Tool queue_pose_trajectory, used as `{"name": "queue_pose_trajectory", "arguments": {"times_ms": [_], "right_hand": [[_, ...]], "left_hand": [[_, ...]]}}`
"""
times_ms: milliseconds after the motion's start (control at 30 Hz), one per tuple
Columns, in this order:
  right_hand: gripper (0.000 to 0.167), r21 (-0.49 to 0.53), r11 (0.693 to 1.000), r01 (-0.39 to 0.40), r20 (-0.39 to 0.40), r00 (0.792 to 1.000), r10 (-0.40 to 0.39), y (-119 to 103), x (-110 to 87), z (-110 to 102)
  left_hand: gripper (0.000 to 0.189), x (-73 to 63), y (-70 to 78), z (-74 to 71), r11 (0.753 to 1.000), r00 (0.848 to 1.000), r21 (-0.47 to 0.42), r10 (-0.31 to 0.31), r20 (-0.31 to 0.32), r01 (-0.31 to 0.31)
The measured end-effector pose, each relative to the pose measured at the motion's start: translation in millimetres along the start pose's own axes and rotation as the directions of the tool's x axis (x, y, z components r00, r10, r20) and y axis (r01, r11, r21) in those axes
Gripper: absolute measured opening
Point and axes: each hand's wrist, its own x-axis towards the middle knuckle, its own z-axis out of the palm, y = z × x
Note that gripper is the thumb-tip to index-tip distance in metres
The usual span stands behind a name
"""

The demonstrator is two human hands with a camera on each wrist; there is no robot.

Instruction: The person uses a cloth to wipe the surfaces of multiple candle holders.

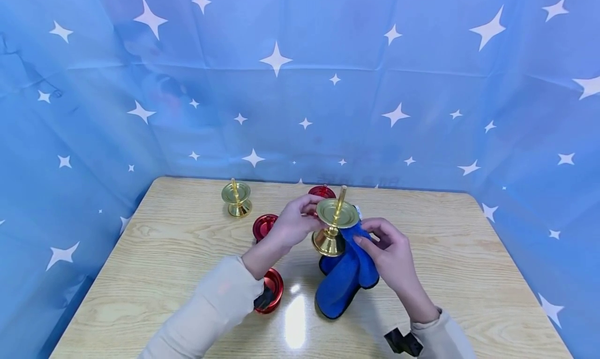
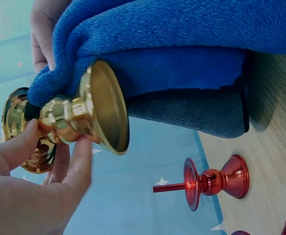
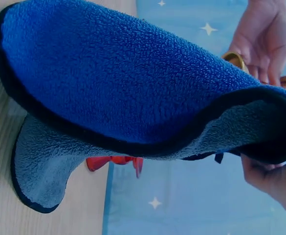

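Observation:
My left hand [image 1: 296, 222] grips a gold candle holder [image 1: 329, 243] by its narrow stem, above the table. The holder has a flared base, a shallow dish and an upright rod in the dish. In the left wrist view, the thumb and fingers close around the stem of the holder [image 2: 64, 117]. On its other side, my right hand [image 1: 391, 252] pinches a blue cloth [image 1: 344, 286] with a dark border and grey underside. A bunched part of the cloth [image 2: 50, 85] lies against the stem; the rest hangs down in folds. The cloth hides most of the holder in the right wrist view.
Another gold candle holder [image 1: 239, 209] stands at the back left of the wooden table [image 1: 164, 255]. Red holders stand at the back [image 1: 322, 192], beside my left hand [image 1: 264, 226] and under my left forearm [image 1: 276, 291]. A blue star-patterned curtain [image 1: 328, 88] surrounds the table.

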Motion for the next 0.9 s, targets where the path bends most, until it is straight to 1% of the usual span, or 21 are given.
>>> {"name": "queue_pose_trajectory", "arguments": {"times_ms": [100,200,300,433,500,600,733,900], "right_hand": [[0.014,0.009,1.0,-0.015,0.0,1.0,0.015,-1.6,2.3,0.3],[0.014,-0.002,0.999,-0.053,0.004,0.999,0.053,-3.0,4.3,-0.2],[0.015,-0.019,0.995,-0.098,0.004,0.995,0.098,-4.2,5.5,-0.7],[0.016,-0.018,0.989,-0.144,-0.018,0.989,0.143,-6.3,5.8,-1.4],[0.017,-0.009,0.987,-0.158,-0.028,0.987,0.157,-7.2,5.8,-1.6],[0.017,-0.009,0.986,-0.167,-0.032,0.985,0.167,-6.9,6.0,-2.2],[0.017,-0.012,0.986,-0.165,-0.021,0.986,0.165,-6.0,6.4,-2.9],[0.018,-0.011,0.985,-0.172,-0.017,0.985,0.172,-4.8,4.9,-3.2]], "left_hand": [[0.029,1.1,-0.3,0.8,1.0,0.999,-0.013,-0.029,-0.043,0.028],[0.02,1.2,-0.7,1.8,0.999,0.997,0.023,-0.035,-0.067,0.036],[0.02,1.4,-2.3,2.6,0.998,0.999,0.064,-0.011,-0.048,0.014],[0.027,1.5,-4.5,3.2,0.998,1.0,0.056,-0.002,0.023,0.001],[0.031,1.6,-5.3,4.0,0.998,0.999,0.058,0.002,0.038,-0.004],[0.029,1.7,-6.0,5.7,0.995,1.0,0.094,0.022,0.021,-0.024],[0.025,1.3,-5.9,7.4,0.99,0.999,0.136,0.032,-0.001,-0.032],[0.023,-0.2,-7.1,8.8,0.986,1.0,0.167,0.016,-0.015,-0.013]]}}
